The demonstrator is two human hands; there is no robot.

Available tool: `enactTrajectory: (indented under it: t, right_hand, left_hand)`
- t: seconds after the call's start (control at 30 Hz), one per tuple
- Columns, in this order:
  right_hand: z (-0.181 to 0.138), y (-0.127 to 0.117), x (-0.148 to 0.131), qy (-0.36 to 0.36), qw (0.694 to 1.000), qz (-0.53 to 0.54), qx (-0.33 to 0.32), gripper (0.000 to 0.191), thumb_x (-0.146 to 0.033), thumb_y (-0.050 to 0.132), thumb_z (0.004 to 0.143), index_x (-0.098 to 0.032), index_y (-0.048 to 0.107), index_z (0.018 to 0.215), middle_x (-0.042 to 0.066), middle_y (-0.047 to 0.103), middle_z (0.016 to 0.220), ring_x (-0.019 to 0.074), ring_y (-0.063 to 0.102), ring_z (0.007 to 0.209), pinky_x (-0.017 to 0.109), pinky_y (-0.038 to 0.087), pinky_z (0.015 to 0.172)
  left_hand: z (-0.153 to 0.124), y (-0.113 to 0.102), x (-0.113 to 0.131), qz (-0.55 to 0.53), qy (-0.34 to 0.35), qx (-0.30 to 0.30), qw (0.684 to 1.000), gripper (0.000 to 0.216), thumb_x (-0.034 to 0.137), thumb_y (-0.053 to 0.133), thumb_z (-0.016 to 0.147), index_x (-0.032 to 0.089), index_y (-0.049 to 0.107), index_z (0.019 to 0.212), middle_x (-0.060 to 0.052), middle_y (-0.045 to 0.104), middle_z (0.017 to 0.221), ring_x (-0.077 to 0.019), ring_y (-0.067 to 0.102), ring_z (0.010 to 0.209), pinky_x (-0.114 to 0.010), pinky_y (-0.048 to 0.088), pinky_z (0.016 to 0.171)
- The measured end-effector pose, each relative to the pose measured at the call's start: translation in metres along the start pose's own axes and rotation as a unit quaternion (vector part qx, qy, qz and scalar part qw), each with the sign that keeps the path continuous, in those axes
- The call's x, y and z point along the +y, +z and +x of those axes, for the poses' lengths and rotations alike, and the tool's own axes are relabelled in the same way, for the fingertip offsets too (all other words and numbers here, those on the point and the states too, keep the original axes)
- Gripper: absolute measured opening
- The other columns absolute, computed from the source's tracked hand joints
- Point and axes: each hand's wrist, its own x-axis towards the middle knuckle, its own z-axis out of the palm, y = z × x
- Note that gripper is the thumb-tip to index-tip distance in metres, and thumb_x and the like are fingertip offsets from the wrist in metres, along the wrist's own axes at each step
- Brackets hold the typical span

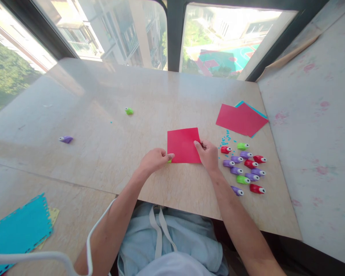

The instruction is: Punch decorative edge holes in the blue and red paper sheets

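Note:
A red square of paper (183, 145) lies flat on the beige table (109, 145) in front of me. My left hand (155, 159) is closed at the sheet's lower left corner, its fingers pinched round a small green punch (170, 161) that barely shows. My right hand (208, 153) grips the sheet's right edge, thumb on top. Just right of that hand sits a cluster of small red, purple and green craft punches (245, 167).
Red sheets over a teal one (241, 118) lie at the back right, with teal paper bits (225, 137) beside them. A lone green punch (129, 111) and a purple punch (66, 139) rest to the left. A punched teal sheet (20, 230) lies near left.

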Motion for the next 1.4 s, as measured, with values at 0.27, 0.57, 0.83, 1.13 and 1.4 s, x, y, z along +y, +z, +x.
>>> enactTrajectory:
  t: [0.27,0.57,0.83,1.13,1.4]
  right_hand:
    - [-0.0005,0.0004,-0.0002,-0.007,1.0,-0.008,0.006,0.037,-0.048,0.054,0.084,-0.016,0.072,0.085,0.005,0.072,0.078,0.0215,0.064,0.07,0.03,0.047,0.067]
    - [-0.001,0.0011,0.0019,-0.026,0.999,-0.013,0.015,0.035,-0.045,0.053,0.085,-0.016,0.072,0.083,0.004,0.07,0.074,0.0201,0.063,0.068,0.029,0.046,0.067]
    - [-0.0005,0.001,0.0027,-0.044,0.998,-0.028,0.022,0.034,-0.044,0.053,0.085,-0.015,0.07,0.077,0.003,0.068,0.069,0.0192,0.06,0.064,0.028,0.042,0.063]
    - [0.0001,0.0018,0.0056,-0.058,0.998,-0.028,0.028,0.033,-0.043,0.053,0.084,-0.016,0.071,0.078,0.004,0.068,0.07,0.0195,0.06,0.065,0.028,0.043,0.065]
    - [-0.0001,0.0012,0.0048,-0.061,0.997,-0.028,0.028,0.035,-0.047,0.052,0.084,-0.016,0.069,0.076,0.004,0.067,0.068,0.0192,0.058,0.063,0.028,0.041,0.063]
  left_hand:
    - [0.002,-0.002,0.0065,0.01,-0.018,-0.018,1.0,0.051,0.051,0.059,0.081,0.022,0.035,0.048,0.003,0.033,0.046,-0.0116,0.032,0.042,-0.029,0.02,0.046]
    - [0.0041,-0.0029,0.0066,0.01,-0.025,-0.033,0.999,0.054,0.05,0.059,0.081,0.021,0.029,0.046,0.004,0.026,0.044,-0.0107,0.026,0.042,-0.03,0.016,0.047]
    - [0.0085,-0.0024,0.0085,0.025,-0.024,-0.047,0.998,0.051,0.043,0.062,0.079,0.02,0.034,0.044,0.004,0.027,0.042,-0.0097,0.027,0.041,-0.03,0.016,0.048]
    - [0.009,0.0004,0.0073,0.015,-0.016,-0.036,0.999,0.049,0.041,0.063,0.08,0.02,0.039,0.042,0.004,0.03,0.04,-0.0101,0.028,0.039,-0.03,0.015,0.047]
    - [0.0062,-0.0017,0.003,-0.034,-0.017,-0.05,0.998,0.055,0.046,0.066,0.078,0.02,0.035,0.041,0.005,0.029,0.038,-0.0076,0.027,0.033,-0.026,0.02,0.042]
